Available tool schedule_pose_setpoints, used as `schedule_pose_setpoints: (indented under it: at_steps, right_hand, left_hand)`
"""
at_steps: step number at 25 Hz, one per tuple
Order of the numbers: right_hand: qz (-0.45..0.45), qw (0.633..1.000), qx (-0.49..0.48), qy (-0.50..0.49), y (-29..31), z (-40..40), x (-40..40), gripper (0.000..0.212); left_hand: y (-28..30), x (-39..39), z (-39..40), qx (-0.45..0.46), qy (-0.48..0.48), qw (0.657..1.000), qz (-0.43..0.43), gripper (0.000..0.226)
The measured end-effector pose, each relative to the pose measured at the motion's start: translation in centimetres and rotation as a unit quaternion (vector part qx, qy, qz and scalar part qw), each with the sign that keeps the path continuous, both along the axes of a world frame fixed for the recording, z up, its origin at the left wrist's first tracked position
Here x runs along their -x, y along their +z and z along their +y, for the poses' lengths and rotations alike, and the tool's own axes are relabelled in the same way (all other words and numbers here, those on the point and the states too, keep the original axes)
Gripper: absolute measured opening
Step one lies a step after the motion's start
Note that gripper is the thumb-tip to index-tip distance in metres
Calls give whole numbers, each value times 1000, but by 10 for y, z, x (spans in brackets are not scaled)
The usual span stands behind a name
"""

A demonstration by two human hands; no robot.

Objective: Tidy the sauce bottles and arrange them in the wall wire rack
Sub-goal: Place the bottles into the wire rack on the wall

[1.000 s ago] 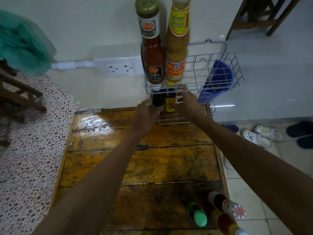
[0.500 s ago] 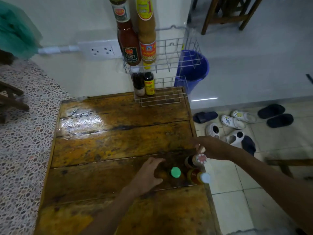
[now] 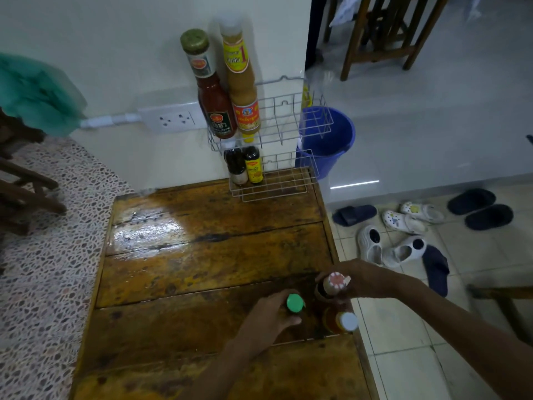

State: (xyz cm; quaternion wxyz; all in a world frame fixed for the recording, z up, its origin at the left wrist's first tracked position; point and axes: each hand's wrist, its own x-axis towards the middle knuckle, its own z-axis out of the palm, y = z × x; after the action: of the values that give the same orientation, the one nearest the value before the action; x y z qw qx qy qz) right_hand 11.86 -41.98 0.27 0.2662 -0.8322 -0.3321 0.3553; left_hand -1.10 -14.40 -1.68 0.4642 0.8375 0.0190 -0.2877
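Wooden bench [image 3: 202, 255] against a pale wall, glossy and wet-looking near the far left. At the near right edge, three bottles close together. Left hand [image 3: 266, 323] curled around the green-capped bottle [image 3: 295, 304], fingers wrapped on its body just below the cap. Right hand [image 3: 360, 280] reaching in from the right and closed around the bottle with the red-and-white cap [image 3: 336, 281], fingers behind and beside its neck. Just in front of that one, an amber bottle with a pale blue cap [image 3: 344, 321], upright, touched by neither hand.

On the wall past the far end of the bench, a two-tier wire rack [image 3: 291, 116]. Upper tier: a tall red sauce bottle [image 3: 215, 111] with a green lid and a tall yellow-brown sauce bottle [image 3: 243, 93], side by side at the left end, the rest of the tier bare. Lower tier: two small dark bottles, one with a pale label [image 3: 236, 168] and one with a yellow label [image 3: 253, 167], also at the left end.

Blue bucket [image 3: 331, 140] on the floor behind the rack. Wall socket [image 3: 173, 119] left of it. Sandals and clogs [image 3: 403, 226] scattered on the tiles to the right.
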Motion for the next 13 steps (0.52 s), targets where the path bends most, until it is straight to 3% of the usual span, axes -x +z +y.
schedule_pose_setpoints:
  at_steps: [3,5,7,10,13]
  right_hand:
    - [-23,998,-36,-54,7,17,-29,37]
    - [-20,986,-46,-162,25,44,-62,27]
    - [-75,956,-108,-263,41,75,-101,33]
    - [-222,920,-181,-267,47,112,-143,50]
    - [-241,906,-181,-296,29,137,-173,52]
  left_hand:
    - [25,-30,10,47,86,995,-16,45]
    - [39,-76,20,43,145,986,-67,39]
    - [52,-130,29,50,203,967,-144,39]
    - [60,-202,36,1,266,928,-261,48]
    - [46,-249,37,-60,278,913,-292,59]
